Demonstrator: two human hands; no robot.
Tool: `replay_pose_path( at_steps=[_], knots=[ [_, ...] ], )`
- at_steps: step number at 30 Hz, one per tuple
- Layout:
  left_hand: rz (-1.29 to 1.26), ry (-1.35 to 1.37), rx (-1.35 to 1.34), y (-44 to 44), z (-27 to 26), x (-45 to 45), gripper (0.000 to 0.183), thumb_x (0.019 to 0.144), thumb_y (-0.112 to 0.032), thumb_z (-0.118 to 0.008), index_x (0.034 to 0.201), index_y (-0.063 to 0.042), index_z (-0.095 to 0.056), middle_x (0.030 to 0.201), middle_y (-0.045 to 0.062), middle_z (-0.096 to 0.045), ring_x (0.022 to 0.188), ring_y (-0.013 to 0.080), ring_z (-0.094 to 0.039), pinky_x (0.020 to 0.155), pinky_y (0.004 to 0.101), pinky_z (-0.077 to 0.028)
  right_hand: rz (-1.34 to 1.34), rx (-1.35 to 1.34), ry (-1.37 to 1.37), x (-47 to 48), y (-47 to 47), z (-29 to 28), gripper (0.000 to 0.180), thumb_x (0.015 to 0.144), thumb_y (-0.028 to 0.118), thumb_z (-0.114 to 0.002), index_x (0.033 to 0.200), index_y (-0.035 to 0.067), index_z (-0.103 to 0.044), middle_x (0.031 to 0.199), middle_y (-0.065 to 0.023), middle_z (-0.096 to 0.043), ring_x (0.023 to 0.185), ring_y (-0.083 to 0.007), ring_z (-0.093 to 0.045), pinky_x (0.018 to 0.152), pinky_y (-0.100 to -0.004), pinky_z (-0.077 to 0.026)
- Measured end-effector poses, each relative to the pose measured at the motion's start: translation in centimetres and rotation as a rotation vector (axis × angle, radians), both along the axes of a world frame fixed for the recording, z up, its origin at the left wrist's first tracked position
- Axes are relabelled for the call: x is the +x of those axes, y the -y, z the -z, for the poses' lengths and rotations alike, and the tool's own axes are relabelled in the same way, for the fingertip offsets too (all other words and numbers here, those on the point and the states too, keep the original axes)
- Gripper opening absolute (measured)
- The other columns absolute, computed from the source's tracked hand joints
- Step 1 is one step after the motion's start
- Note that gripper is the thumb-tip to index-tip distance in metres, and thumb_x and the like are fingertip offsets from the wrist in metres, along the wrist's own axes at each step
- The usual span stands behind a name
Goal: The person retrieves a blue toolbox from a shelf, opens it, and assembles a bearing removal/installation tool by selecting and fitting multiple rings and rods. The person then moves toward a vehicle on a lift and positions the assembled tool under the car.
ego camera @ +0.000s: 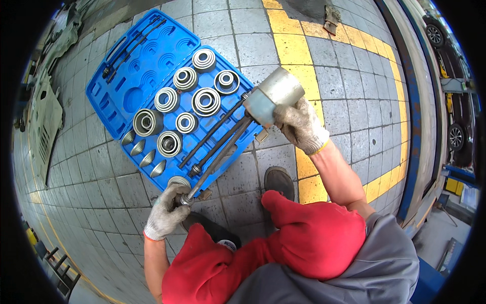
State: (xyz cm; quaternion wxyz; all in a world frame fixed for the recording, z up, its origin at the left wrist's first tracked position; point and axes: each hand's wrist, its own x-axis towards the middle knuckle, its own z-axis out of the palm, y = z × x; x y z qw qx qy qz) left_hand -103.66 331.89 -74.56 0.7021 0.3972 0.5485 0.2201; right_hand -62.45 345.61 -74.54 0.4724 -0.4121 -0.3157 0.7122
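My right hand (302,125), in a knit work glove, grips a wide steel press sleeve (279,93) from its lower right side. From that sleeve a long metal rod (220,156) slopes down to my gloved left hand (165,214), whose fingers are around the nut (186,200) at its lower end. Below both hands lies an open blue plastic tool case (238,155), its near half holding several nested steel sleeves (205,102). Two dark threaded spindles (210,141) rest in the case beside the raised rod. The sleeve hides their upper ends partly.
Two thin rods (138,45) sit in the case lid (133,99). Domed steel pieces (157,168) line the case's left edge. Yellow tiles (294,49) mark the grey tiled floor. A dirty glove (332,19) lies beyond. A metal rail (419,125) runs along the right; a pale panel (46,121) stands left.
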Motion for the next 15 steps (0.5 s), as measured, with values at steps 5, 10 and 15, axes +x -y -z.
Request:
replay_pose_path(
  at_steps=[5, 10, 15],
  knots=[
    [-0.036, -0.08, 0.043, 1.3, 1.5, 0.4, 0.045, 0.086, 0.005, -0.081, 0.129, -0.001, -0.069, 0.103, 0.001, -0.06, 0.087, 0.0086, -0.058, 0.072, 0.0263, -0.049, -0.049, 0.052, 0.163, -1.2, 0.3, -1.6, 0.055, 0.093, 0.015, -0.087, 0.141, -0.002, -0.066, 0.123, -0.0107, -0.078, 0.11, -0.0154, -0.074, 0.095, -0.0344, -0.062],
    [-0.056, -0.176, 0.095, 1.5, 2.1, 0.5, 0.042, 0.086, 0.009, -0.083, 0.125, 0.0, -0.069, 0.1, 0.0, -0.06, 0.083, 0.0085, -0.057, 0.071, 0.0257, -0.051, -0.037, 0.011, 0.194, -0.7, 0.1, -1.7, 0.067, 0.09, 0.019, -0.092, 0.146, -0.002, -0.062, 0.124, -0.0125, -0.079, 0.114, -0.0203, -0.075, 0.101, -0.038, -0.062],
    [-0.259, -0.107, -0.067, 2.1, 0.3, -0.9, 0.043, 0.088, 0.009, -0.083, 0.128, 0.002, -0.067, 0.104, 0.003, -0.065, 0.091, 0.0101, -0.064, 0.076, 0.0272, -0.055, -0.07, 0.281, 0.731, -0.8, -0.3, -3.0, 0.092, 0.08, 0.024, -0.102, 0.155, 0.002, -0.054, 0.141, -0.0163, -0.073, 0.131, -0.0274, -0.072, 0.111, -0.0422, -0.059]
  ],
)
